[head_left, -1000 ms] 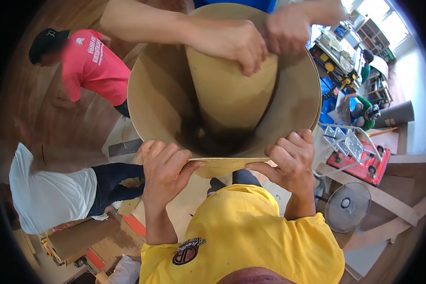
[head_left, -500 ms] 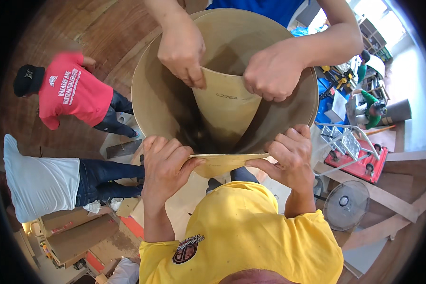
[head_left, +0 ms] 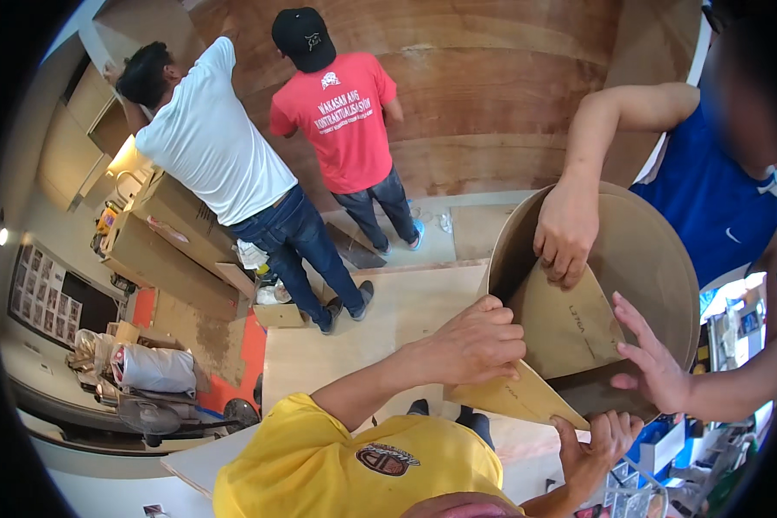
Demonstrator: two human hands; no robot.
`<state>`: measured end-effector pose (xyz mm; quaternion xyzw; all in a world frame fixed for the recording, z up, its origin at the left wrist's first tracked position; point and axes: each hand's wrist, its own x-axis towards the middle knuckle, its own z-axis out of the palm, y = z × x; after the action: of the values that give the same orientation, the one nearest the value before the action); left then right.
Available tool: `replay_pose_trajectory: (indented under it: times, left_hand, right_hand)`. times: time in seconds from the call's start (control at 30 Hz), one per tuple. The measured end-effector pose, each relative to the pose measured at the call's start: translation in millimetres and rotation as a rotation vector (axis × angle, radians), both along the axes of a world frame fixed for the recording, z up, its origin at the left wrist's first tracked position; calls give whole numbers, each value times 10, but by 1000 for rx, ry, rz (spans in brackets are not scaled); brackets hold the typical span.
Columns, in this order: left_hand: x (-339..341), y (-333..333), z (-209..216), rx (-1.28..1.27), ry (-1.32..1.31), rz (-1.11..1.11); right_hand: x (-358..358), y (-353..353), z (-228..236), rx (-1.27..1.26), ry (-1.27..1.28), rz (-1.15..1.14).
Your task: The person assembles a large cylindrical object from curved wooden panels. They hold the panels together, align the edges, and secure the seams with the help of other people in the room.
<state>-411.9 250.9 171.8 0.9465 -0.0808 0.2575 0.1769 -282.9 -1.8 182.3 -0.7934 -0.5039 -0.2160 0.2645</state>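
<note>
A large thin tan sheet, rolled into a wide tube, stands in front of me to the right. My left hand is closed on one corner of its outer end. At the other corner my right hand pinches the same edge between thumb and fingers. Inside the roll, a co-worker's hand grips the sheet's inner end. The co-worker's other hand hovers by that inner edge with fingers spread. What the sheet is made of, I cannot tell.
The co-worker in a blue top stands across the roll. Two people, in a red shirt and a white shirt, work at a curved wooden wall. Cardboard boxes and a fan are at left.
My view has swung left, so the roll now appears at the right. One co-worker hand has let go of the inner edge and spread its fingers. My hands still hold the outer end.
</note>
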Motion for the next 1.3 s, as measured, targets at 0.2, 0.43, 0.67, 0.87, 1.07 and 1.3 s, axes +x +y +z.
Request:
replay_pose_trajectory:
  times: [0.2,0.43,0.67,0.87,1.07,1.3]
  left_hand:
    - [-78,-60,32,-20,5,38]
    - [35,-128,12,-51,-52,-8]
    - [-37,-141,21,45,7,68]
    - [-3,-155,85,13,-21,75]
    - [-104,-31,51,35,12,102]
    - [-217,29,65,23,34,78]
  right_hand:
    - [29,-62,35,-50,28,28]
    - [56,-120,-18,8,-5,-9]
    - [3,-111,8,27,-51,6]
    - [68,-82,197,-22,-8,-6]
    - [-35,-3,94,-22,34,-19]
    - [-138,46,73,-11,14,-10]
